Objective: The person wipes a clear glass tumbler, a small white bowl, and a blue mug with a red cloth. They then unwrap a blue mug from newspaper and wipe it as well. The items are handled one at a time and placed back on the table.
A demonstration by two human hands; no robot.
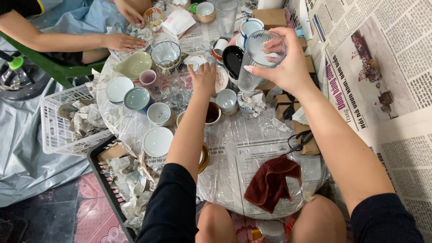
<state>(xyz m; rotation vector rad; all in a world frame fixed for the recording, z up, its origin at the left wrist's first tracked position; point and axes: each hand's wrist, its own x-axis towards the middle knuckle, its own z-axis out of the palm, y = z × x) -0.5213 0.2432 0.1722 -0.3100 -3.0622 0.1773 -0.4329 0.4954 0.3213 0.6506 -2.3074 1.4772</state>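
Head view: a table [252, 148] was seen from above.
Right hand [288, 63]: a ribbed glass [256, 60] was gripped.
Left hand [204, 78]: fingers were loosely spread over small glasses [177, 92].

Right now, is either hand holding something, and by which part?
The right hand holds a clear ribbed glass by its rim end. The left hand reaches among the cups, grasping nothing visible.

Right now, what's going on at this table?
A person sits at a round table covered in newspaper and plastic. Their right hand holds up a ribbed clear glass; their left hand reaches among small cups and bowls. A maroon cloth lies near the edge. Another person's hands work at the far side.
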